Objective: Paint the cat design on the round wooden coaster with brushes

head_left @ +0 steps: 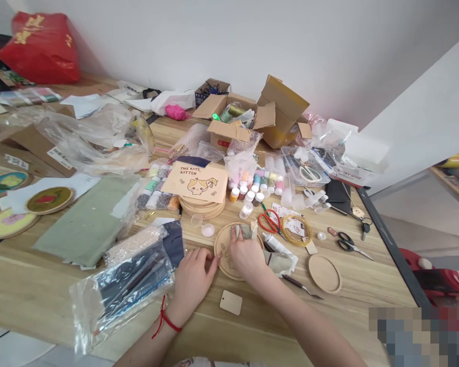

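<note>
A round wooden disc with a drawn design lies on the table in front of me. My left hand rests at its left edge, thumb at the rim, the fingers loosely bent and apart from the thumb. Over the disc, my right hand reaches in with its fingers together, pressing on a grey-green cloth there. The palm hides much of the disc. A small wooden tag with a hole lies just below the hands.
Red-handled scissors, a coil of gold wire, a palette knife and a shallow oval wooden tray lie rightward. Paint bottles and a kitten-printed card stand behind. A clear plastic packet lies left.
</note>
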`<state>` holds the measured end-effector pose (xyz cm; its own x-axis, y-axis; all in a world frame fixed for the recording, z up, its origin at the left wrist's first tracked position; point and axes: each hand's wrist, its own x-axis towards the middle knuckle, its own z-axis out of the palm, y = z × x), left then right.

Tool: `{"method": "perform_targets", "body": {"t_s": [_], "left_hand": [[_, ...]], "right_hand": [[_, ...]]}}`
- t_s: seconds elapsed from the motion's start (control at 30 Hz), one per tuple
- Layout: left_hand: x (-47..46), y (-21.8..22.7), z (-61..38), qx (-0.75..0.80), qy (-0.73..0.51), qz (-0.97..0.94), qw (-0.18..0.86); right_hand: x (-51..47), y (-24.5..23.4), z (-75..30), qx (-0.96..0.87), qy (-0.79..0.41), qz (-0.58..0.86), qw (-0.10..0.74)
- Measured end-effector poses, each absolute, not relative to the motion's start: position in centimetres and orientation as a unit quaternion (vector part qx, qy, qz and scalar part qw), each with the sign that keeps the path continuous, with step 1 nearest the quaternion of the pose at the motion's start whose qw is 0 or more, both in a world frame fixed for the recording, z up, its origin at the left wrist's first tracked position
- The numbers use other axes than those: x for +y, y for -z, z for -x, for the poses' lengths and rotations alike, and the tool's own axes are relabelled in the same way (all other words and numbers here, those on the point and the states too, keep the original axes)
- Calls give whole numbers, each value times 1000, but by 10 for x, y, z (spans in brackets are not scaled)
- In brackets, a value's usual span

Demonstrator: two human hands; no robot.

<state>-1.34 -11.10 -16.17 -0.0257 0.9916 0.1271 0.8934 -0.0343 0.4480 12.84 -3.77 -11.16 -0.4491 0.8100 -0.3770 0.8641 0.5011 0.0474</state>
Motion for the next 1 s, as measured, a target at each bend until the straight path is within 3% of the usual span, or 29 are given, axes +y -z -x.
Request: {"method": "perform_targets", "body": {"t_s": [0.33, 0.53, 0.67, 0.8, 0.93, 1.0], "left_hand": [[-110, 161, 14, 684, -221, -688, 104], [-110, 161, 13, 682, -224, -688, 103], [-111, 158, 14, 692, -233, -670, 133], [-110, 153, 17, 707, -273, -603, 249], [-110, 149, 23, 679, -307, -449, 493], [-111, 148, 28, 656, -320, -388, 562]], "right_hand": [[-36, 82, -182, 771, 106, -626, 51], [-39, 104, -153, 825, 62, -541, 153], [-35, 105, -144, 843, 36, -509, 171], [-31, 104, -141, 860, 43, -477, 178], [-32, 106, -132, 865, 40, -468, 177], [-32, 105, -131, 865, 41, -469, 176]]}}
